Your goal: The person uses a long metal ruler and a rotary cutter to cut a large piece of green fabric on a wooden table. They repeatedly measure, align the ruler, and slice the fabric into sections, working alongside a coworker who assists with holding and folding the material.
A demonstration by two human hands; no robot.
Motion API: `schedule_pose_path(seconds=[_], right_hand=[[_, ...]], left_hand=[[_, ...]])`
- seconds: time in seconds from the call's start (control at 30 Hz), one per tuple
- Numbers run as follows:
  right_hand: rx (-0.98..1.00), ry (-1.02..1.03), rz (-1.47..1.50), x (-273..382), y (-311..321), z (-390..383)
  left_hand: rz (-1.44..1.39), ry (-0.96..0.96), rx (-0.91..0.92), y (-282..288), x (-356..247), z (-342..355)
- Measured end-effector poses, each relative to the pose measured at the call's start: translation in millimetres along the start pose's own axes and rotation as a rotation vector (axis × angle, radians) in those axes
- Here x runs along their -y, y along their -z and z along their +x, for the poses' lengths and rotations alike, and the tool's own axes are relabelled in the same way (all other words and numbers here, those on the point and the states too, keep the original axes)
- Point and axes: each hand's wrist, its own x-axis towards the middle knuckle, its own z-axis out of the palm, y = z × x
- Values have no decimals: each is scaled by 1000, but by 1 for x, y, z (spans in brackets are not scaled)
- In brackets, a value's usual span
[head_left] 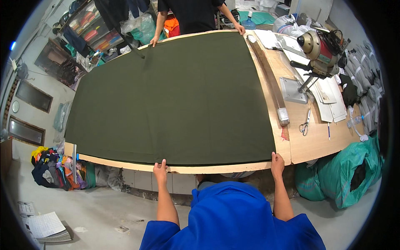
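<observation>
A wide sheet of dark green fabric (179, 100) lies spread over the wooden table (208, 169), nearly flat with faint creases. At its near edge, left of the middle, my left hand (160, 167) pinches the cloth. My right hand (277, 161) grips the near right corner, fingers closed at the edge. Across the table a person in a black shirt has one hand (154, 41) on the far edge and the other hand (240, 29) at the far right corner.
Right of the cloth lie a long brown bar (268, 79), scissors (305, 123), a pen (328, 131) and white card patterns (327, 91). An upright cloth-cutting machine (318, 52) stands there. Green sacks (341, 173) sit below right; a colourful cloth heap (56, 168) lies left.
</observation>
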Motion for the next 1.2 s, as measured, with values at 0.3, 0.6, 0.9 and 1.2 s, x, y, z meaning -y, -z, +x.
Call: schedule_pose_path(seconds=[0.3,0.6,0.9,1.2], right_hand=[[-65,73,-62,-20,-7,5],[1,11,-118,-7,1,-3],[-303,288,-169,32,6,15],[10,675,-216,170,-108,19]], left_hand=[[46,-93,-125,-12,-1,-8],[136,63,-535,-46,-17,-16],[-753,-437,542,-90,-329,-179],[-1115,-831,1520,-45,-459,-314]])
